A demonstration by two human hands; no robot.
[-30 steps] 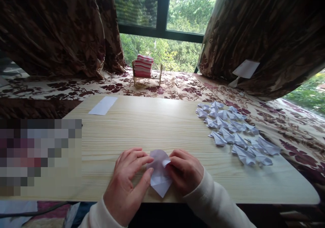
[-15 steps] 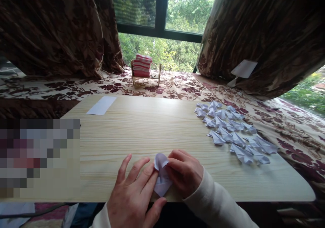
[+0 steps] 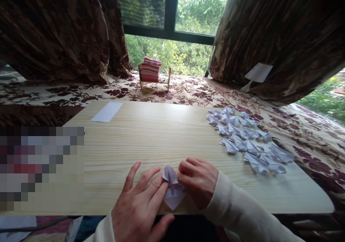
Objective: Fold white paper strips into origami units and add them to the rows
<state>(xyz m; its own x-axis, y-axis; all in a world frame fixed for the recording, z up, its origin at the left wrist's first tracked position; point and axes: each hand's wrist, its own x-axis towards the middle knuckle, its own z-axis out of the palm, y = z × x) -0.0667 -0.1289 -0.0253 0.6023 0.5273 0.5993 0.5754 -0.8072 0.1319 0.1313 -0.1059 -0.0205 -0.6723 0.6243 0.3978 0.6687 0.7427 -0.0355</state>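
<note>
A small piece of folded white paper lies close to the table's near edge, its upper flap curling up and its lower end coming to a point. My left hand rests flat with spread fingers, the index finger pressing along the paper's left side. My right hand is closed, its curled fingers pinching the paper's right edge; the fingertips are partly hidden. Off to the right, several folded white paper pieces are gathered in rows on the table.
The pale wooden table carries a flat white paper strip at its far left. Beyond it, a small wooden rack holds striped folded cloths on a floral cover. A white lamp stands by the right curtain. The left side is blurred out.
My right hand has shifted slightly right and its wrist has turned. The paper's top flap sits a little lower and its lower part is more spread. My left hand stays nearly still.
</note>
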